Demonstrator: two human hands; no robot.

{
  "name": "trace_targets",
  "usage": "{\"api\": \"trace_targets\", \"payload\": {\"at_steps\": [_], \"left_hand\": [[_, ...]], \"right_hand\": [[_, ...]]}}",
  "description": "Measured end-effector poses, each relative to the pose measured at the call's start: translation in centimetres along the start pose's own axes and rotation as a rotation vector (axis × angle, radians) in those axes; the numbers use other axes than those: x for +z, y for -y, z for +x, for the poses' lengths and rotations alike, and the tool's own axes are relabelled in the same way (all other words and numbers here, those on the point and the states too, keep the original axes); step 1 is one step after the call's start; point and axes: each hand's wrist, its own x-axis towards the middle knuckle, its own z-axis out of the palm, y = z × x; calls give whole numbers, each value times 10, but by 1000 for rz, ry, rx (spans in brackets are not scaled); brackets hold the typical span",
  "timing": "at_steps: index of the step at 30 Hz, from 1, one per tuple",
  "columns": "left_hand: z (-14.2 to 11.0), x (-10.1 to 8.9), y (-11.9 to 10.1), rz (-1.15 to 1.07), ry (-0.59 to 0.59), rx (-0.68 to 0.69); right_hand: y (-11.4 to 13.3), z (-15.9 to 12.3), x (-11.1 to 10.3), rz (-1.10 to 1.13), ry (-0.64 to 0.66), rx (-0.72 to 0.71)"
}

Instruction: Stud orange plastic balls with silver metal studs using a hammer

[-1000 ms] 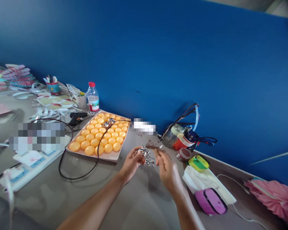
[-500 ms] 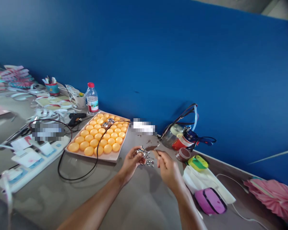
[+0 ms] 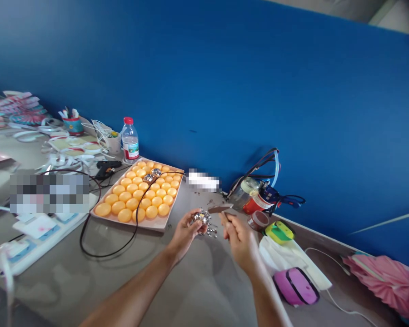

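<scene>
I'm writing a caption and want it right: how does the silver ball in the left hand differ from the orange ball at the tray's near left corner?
The silver ball is shiny, the orange ball duller. The left hand holds the silver ball; the orange ball lies in the tray. Both look round.

Red-capped bottle (image 3: 130,140) beside tangled white strips (image 3: 68,161)

We see a solid blue wall (image 3: 204,81) across the top, orange balls (image 3: 125,196) left of centre, and a pink-and-black case (image 3: 296,286) at lower right.
</scene>
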Motion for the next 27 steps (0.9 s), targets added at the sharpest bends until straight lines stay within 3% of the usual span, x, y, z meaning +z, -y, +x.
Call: {"api": "trace_targets", "payload": {"at_steps": [4,8,12,16,20,24,27], "left_hand": [[-1,0,1,30,27,-13],[0,1,-2,-21,-9,-3],[1,1,-6,-69,-90,-6],[4,-2,-5,-85,-87,27],[5,-5,-3,-89,-78,32],[3,-4,-4,-43,-48,29],[1,-1,-6,9,-32,19]], "right_hand": [[0,1,4,-61,113,41],[-19,7,1,-106,-54,65],[-58,17,5,-278,-178,78],[-90,18,18,-467,-168,229],[-103,14,24,-576,-107,301],[-108,14,29,-649,-91,274],[-109,13,32,-668,-175,159]]}}
